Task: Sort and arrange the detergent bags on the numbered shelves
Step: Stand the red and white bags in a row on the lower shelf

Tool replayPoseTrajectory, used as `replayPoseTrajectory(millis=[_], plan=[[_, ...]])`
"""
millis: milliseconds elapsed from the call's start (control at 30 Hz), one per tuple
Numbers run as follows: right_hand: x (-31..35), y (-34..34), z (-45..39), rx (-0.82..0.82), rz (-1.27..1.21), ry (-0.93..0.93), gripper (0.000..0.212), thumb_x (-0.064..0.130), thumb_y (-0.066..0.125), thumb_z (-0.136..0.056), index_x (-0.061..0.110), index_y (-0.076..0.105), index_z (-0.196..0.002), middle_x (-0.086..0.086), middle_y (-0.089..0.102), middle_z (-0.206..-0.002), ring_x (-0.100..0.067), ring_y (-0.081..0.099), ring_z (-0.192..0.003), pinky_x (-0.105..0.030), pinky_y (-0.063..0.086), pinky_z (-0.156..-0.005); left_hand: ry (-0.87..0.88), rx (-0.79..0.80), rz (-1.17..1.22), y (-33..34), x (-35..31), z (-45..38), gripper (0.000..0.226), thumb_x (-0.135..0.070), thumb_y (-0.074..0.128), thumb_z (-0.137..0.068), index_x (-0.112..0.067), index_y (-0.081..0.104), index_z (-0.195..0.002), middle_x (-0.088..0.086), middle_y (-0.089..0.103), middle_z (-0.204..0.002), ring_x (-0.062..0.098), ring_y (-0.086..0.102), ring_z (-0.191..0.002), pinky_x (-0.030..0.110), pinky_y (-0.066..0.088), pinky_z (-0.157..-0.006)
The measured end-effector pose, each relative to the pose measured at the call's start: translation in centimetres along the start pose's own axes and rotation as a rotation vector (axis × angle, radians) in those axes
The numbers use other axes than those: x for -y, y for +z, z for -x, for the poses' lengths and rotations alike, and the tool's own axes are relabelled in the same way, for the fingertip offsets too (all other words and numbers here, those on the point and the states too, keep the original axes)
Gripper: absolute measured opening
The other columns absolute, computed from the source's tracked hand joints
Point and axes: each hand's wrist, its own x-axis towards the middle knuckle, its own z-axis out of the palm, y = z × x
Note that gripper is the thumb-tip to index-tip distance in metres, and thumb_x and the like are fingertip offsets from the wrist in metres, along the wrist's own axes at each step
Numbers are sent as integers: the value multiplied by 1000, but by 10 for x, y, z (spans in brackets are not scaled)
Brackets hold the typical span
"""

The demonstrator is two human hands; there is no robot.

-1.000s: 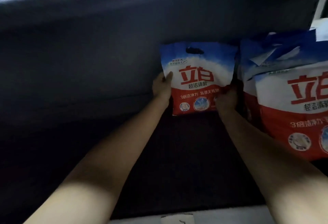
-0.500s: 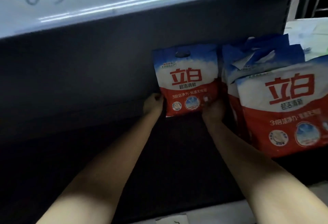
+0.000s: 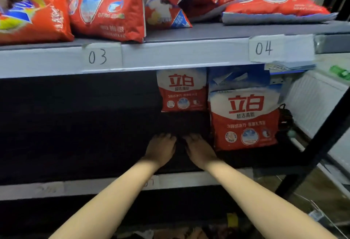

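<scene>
Red-and-white stock, lower shelf: two upright detergent bags stand on the dark lower shelf [image 3: 94,144], right of centre.
Small bag: small detergent bag [image 3: 182,91] stands upright at the far back of the shelf, face outward, its top cut off from view by the shelf edge above.
Large bag: large detergent bag [image 3: 245,117] stands upright nearer the front, just right of the small one; further blue-topped bags show behind it.
Left hand: left hand [image 3: 161,148] reaches onto the lower shelf, palm down, fingers relaxed and pointing toward the back; it holds nothing and is apart from the small bag.
Right hand: right hand [image 3: 198,149] lies just beside the left, palm down, fingers relaxed; it holds nothing, and is near the large bag's lower left corner; contact cannot be told.
Upper shelf: grey upper shelf edge [image 3: 180,53] carries two paper labels, label 03 [image 3: 98,56] on the left and label 04 [image 3: 264,48] on the right.
Upper stock: pile of red bags [image 3: 109,9] lies slumped and overlapping above label 03; a flat red-and-white bag [image 3: 276,5] lies on its side above label 04.
Frame: black upright post [image 3: 322,144] runs slantwise at the right.
Lower shelf edge: a paper label near the left forearm is partly hidden, its number unreadable.
</scene>
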Motion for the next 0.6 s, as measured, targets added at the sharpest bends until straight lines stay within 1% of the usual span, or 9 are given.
replayPoseTrajectory(millis=[67, 133, 167, 233, 367, 433, 533, 600], plan=[[7, -21, 23, 10, 0, -12, 46, 18, 36, -100, 14, 30, -146, -8, 32, -149, -24, 28, -137, -29, 25, -111, 29, 19, -18, -21, -8, 16, 36, -28, 30, -101, -16, 46, -131, 5, 49, -134, 24, 45, -122, 33, 34, -99], [14, -43, 47, -36, 8, -30, 45, 21, 39, -99, 16, 35, -143, -7, 36, -146, -23, 32, -134, -29, 30, -108, 50, -11, -13, -44, -13, 34, 38, -31, 31, -101, -18, 44, -134, 4, 48, -135, 23, 43, -124, 33, 34, -102], [17, -56, 60, -72, 1, -32, 44, 21, 42, -98, 17, 38, -142, -7, 40, -143, -23, 36, -132, -29, 33, -106, 64, -66, -7, -57, -14, 44, 38, -32, 33, -101, -19, 45, -134, 3, 50, -134, 22, 45, -123, 33, 37, -100], [25, -89, 88, -146, -27, -21, 42, 23, 45, -97, 17, 42, -139, -5, 47, -138, -21, 42, -127, -30, 36, -105, 106, -223, 20, -89, -16, 64, 36, -34, 36, -99, -22, 50, -130, 0, 56, -127, 20, 51, -116, 32, 43, -93], [42, -158, 142, -293, 22, -101, 40, 25, 49, -96, 20, 46, -135, 4, 50, -134, -10, 39, -128, -19, 27, -105, 293, -499, 131, -159, -24, 104, 29, -33, 44, -97, -22, 60, -118, -5, 64, -115, 16, 59, -104, 33, 50, -85], [47, -194, 164, -334, 75, -120, 38, 28, 49, -96, 21, 49, -133, 7, 51, -132, -8, 40, -126, -17, 27, -102, 386, -614, 153, -191, -28, 115, 23, -30, 50, -94, -20, 66, -108, -4, 68, -106, 16, 64, -96, 33, 52, -77], [45, -246, 181, -415, 113, -118, 33, 25, 51, -95, 19, 54, -127, 6, 55, -125, -9, 46, -119, -12, 28, -93, 434, -725, 191, -231, -37, 116, 24, -31, 49, -91, -18, 67, -100, -2, 70, -98, 19, 65, -88, 32, 51, -70], [35, -275, 181, -499, 122, -92, 30, 22, 52, -94, 16, 59, -123, 3, 57, -123, -11, 49, -116, -12, 28, -90, 417, -757, 256, -254, -44, 105, 23, -29, 49, -94, -16, 66, -104, 1, 68, -102, 22, 62, -94, 33, 48, -73]])
